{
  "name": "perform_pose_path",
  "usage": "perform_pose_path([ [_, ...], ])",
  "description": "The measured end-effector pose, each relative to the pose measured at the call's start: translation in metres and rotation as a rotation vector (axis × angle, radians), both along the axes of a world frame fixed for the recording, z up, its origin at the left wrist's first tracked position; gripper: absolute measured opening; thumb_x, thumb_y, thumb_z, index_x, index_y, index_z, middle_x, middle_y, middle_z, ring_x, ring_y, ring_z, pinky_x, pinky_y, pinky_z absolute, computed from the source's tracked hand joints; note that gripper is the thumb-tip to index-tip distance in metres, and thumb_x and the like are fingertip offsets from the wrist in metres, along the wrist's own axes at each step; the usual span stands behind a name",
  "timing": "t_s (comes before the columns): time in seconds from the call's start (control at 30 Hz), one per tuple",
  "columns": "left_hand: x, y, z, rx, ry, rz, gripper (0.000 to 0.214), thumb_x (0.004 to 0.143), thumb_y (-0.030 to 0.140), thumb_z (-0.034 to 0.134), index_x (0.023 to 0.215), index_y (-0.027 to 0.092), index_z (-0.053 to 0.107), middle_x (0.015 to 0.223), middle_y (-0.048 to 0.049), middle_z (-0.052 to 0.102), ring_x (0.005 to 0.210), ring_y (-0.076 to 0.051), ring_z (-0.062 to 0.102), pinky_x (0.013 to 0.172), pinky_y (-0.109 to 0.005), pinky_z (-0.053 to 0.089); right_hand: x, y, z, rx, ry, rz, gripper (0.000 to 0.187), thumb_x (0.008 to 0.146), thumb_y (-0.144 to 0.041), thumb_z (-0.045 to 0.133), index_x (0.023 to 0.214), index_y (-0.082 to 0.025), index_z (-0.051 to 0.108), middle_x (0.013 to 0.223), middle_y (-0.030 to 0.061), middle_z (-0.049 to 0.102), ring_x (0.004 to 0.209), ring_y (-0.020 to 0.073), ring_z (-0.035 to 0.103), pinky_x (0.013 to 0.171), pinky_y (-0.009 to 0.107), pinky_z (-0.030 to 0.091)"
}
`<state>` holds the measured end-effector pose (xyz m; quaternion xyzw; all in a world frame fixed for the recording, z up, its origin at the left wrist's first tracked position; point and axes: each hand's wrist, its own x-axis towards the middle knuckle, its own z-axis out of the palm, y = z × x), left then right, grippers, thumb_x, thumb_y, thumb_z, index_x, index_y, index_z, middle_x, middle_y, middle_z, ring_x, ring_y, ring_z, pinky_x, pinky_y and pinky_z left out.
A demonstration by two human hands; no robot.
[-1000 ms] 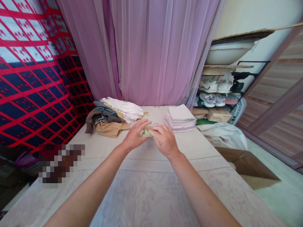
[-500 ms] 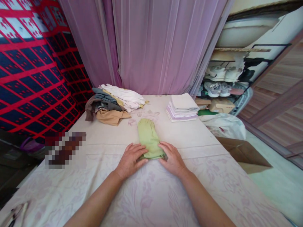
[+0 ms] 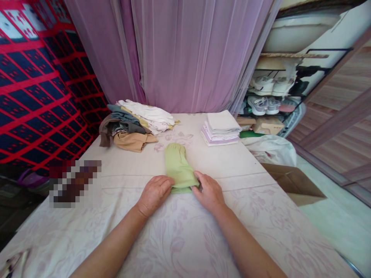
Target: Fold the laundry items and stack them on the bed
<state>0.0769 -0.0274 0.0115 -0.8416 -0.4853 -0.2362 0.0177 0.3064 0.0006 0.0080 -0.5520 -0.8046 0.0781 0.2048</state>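
A light green garment (image 3: 177,164), folded into a narrow strip, lies on the pale floral cloth in front of me. Its near end is folded back over itself. My left hand (image 3: 156,193) grips the near left corner, fingers curled at the cloth's edge. On the opposite side, my right hand (image 3: 208,190) pinches the near right corner between thumb and fingers. Exactly what garment it is cannot be made out in this folded form.
Back left is a heap of loose clothes (image 3: 136,123); back right, a neat stack of folded white and lilac cloths (image 3: 222,127). A purple curtain (image 3: 185,58) hangs behind. Right of the table stand an open cardboard box (image 3: 292,181) and a shoe rack (image 3: 269,94).
My fingers have closed on the garment's near corners, and its near end is now lifted and folded slightly. The whole view has shifted a little.
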Motion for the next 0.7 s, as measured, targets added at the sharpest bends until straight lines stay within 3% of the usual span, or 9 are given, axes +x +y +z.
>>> perform_pose_path([
  [0.27,-0.005,-0.001,-0.009,-0.069,0.004,-0.008,0.022,0.086,0.012,0.048,0.101,0.022,0.06,0.112,-0.0052,0.069,0.105,-0.02,0.063,0.093,-0.037,0.05,-0.002,-0.004,0.001,-0.057,-0.094,-0.117,0.039,0.076,-0.017,0.048,0.113,-0.021,0.059,0.086,0.0044,0.068,0.081,0.0199,0.061,0.074,0.029,0.042],
  [0.43,0.001,-0.002,-0.01,-0.082,0.017,-0.066,0.02,0.085,0.012,0.051,0.098,0.022,0.062,0.119,-0.0051,0.067,0.111,-0.022,0.061,0.095,-0.04,0.05,0.005,-0.006,-0.006,0.091,-0.054,-0.003,0.042,0.077,-0.014,0.047,0.117,-0.02,0.059,0.1,0.0081,0.065,0.094,0.0218,0.057,0.081,0.032,0.042],
  [0.53,0.006,-0.002,-0.012,-0.072,0.003,-0.092,0.022,0.088,0.014,0.049,0.103,0.023,0.063,0.12,-0.0049,0.066,0.111,-0.021,0.061,0.094,-0.039,0.051,0.007,-0.009,-0.008,0.107,-0.049,0.058,0.045,0.081,-0.014,0.044,0.124,-0.02,0.058,0.095,0.0076,0.065,0.089,0.0207,0.058,0.079,0.031,0.044],
  [0.7,0.008,0.0,-0.016,-0.057,-0.037,-0.061,0.028,0.089,0.02,0.052,0.115,0.022,0.061,0.128,-0.0076,0.06,0.121,-0.023,0.053,0.101,-0.041,0.046,0.008,-0.011,-0.01,0.086,-0.01,-0.043,0.037,0.084,-0.013,0.042,0.11,-0.02,0.066,0.09,0.0057,0.069,0.086,0.019,0.06,0.082,0.03,0.043],
])
